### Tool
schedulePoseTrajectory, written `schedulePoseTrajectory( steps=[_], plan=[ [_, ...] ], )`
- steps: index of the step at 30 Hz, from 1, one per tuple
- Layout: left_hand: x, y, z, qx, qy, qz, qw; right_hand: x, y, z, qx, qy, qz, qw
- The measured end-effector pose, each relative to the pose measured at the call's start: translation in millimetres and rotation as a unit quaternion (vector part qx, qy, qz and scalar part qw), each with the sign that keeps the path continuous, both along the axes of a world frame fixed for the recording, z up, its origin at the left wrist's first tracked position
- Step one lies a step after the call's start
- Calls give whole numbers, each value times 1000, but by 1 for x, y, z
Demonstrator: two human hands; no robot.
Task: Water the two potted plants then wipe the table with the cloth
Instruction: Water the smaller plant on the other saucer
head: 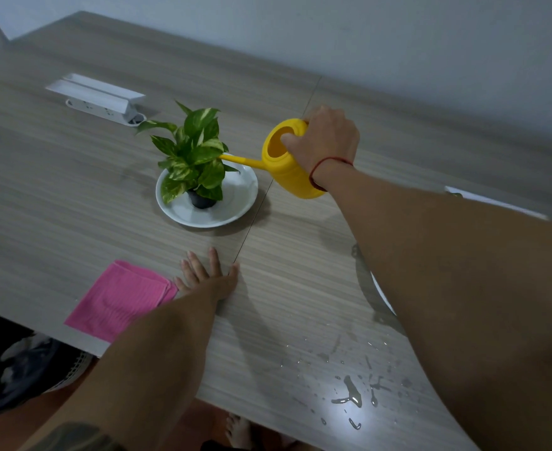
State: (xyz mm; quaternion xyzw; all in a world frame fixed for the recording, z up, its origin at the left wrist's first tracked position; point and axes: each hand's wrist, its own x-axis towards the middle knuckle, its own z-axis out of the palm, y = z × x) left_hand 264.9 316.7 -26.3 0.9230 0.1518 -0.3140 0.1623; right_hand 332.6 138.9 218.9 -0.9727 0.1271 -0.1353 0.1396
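My right hand [325, 141] grips a yellow watering can [284, 164] by its top, tilted so the thin spout reaches into the leaves of a green potted plant [193, 154]. The plant's small dark pot stands on a white saucer [238, 196] at the table's middle. My left hand [209, 276] lies flat on the table with fingers spread, beside a folded pink cloth [121, 297] near the front edge. Another white saucer's rim [382, 294] shows under my right forearm; whatever stands on it is hidden.
Water drops and small puddles [352, 392] lie on the wooden table [72, 190] at the front right. A white power strip with a raised cover [102, 99] sits at the back left. A grey wall runs behind the table. A bare foot shows below the front edge.
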Motion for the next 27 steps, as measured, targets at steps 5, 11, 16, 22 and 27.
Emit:
schedulePoseTrajectory(
  steps=[5, 11, 16, 22, 27],
  plan=[
    [-2, -2, 1, 0, -13, 8, 1000, 0, 3, -2, 11, -3, 9, 1000],
    [1, -1, -2, 2, 3, 4, 1000, 1, -4, -8, 0, 7, -4, 1000],
    [2, 1, -2, 3, 9, -1, 1000, 3, -2, -4, -12, 0, -11, 1000],
    [3, 1, -1, 3, 15, -9, 1000, 5, 4, -1, -24, -7, 16, 1000],
    [3, 1, -3, 7, 15, -11, 1000, 5, 2, -4, -25, -6, 8, 1000]
  ],
)
